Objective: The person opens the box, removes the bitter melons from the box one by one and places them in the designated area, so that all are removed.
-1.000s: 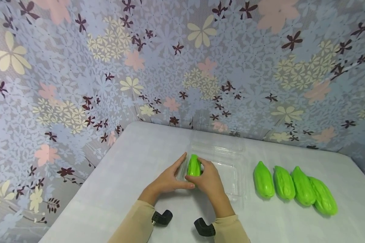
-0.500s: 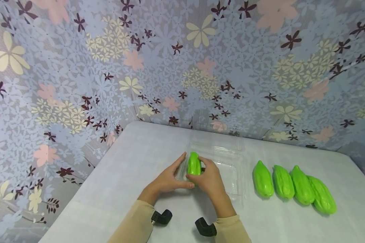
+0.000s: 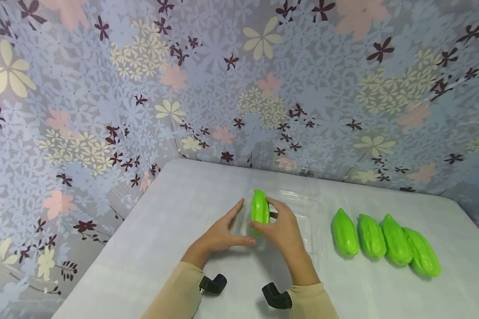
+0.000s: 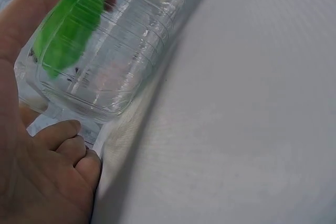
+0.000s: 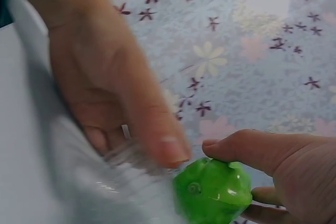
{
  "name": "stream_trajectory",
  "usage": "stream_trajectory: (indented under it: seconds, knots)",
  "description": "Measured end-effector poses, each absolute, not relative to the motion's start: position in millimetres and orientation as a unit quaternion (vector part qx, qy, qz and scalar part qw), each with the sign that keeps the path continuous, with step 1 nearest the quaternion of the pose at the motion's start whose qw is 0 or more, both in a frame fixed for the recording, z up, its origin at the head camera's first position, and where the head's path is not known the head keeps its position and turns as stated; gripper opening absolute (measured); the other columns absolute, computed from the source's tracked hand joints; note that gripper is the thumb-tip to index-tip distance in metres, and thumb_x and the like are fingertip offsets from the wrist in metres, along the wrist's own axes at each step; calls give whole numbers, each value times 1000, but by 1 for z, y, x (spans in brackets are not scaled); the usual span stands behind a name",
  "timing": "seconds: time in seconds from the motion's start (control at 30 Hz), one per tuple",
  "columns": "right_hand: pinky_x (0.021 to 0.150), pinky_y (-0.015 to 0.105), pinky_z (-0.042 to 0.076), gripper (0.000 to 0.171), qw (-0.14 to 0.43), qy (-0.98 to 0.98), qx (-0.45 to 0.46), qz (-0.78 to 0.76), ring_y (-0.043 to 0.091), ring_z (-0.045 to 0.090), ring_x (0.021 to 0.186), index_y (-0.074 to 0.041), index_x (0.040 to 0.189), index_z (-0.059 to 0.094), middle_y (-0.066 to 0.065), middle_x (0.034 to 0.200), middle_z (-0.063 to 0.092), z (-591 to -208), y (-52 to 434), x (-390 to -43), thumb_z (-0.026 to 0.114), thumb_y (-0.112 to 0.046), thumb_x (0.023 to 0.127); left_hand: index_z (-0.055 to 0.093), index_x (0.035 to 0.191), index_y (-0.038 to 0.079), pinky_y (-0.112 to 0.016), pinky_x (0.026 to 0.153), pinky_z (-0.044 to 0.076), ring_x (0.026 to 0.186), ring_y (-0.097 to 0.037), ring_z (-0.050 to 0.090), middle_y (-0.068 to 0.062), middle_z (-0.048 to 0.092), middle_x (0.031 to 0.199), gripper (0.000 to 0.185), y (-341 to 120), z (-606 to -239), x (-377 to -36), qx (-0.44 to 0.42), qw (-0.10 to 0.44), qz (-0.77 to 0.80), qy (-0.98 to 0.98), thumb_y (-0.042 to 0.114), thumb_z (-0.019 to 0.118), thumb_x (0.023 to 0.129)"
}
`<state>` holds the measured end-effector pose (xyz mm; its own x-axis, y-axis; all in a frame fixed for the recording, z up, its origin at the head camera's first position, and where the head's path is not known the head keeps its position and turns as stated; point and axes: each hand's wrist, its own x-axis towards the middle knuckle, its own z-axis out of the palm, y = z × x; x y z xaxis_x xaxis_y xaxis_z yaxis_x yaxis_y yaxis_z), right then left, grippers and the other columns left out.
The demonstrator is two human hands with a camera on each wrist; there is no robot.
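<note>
My left hand (image 3: 219,232) holds the near-left corner of a clear plastic container (image 3: 313,226), its thumb along the front and a finger along the left side. In the left wrist view the ribbed wall of the container (image 4: 128,72) lies beside the hand. My right hand (image 3: 281,223) grips a bright green, oblong, ridged fruit (image 3: 259,208) between thumb and fingers, over the left part of the container. The right wrist view shows the blunt end of the fruit (image 5: 212,190) in the right hand (image 5: 294,169), with the left hand (image 5: 115,82) close by.
Several more green fruits (image 3: 397,241) lie in a row to the right of the container on the white table (image 3: 175,195). The clear lid (image 3: 283,175) stands open behind the container, near the flower-patterned wall (image 3: 223,88).
My right hand has moved up and slightly right with the green fruit, away from the left wall of the container. My left hand stays at the corner.
</note>
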<state>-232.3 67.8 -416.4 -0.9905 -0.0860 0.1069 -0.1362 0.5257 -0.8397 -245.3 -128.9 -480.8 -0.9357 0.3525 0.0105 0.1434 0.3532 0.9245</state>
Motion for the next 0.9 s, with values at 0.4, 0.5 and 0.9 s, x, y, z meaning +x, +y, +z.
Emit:
stream_trajectory:
  seconds: [0.4, 0.5, 0.9]
  knots:
    - [85, 46, 59, 84, 2, -867, 34, 497, 37, 55, 127, -14, 153, 44, 12, 155, 40, -388, 95, -226, 86, -28, 81, 17, 161, 40, -42, 119, 26, 150, -17, 16, 13, 16, 165, 112, -129, -482, -246, 139, 100, 554, 815, 37, 90, 76]
    - [86, 46, 58, 84, -1, -870, 33, 492, 37, 54, 128, -14, 153, 44, 13, 156, 39, -383, 100, -223, 86, -29, 82, 16, 161, 42, -40, 119, 25, 150, -16, 16, 13, 15, 165, 112, -129, -482, -245, 143, 99, 549, 817, 41, 90, 76]
    - [88, 49, 57, 86, 3, -867, 32, 497, 39, 52, 129, -15, 154, 43, 17, 157, 35, -368, 115, -215, 86, -31, 82, 14, 163, 36, -39, 120, 23, 151, -13, 13, 13, 15, 165, 118, -130, -482, -245, 153, 98, 544, 819, 48, 89, 73]
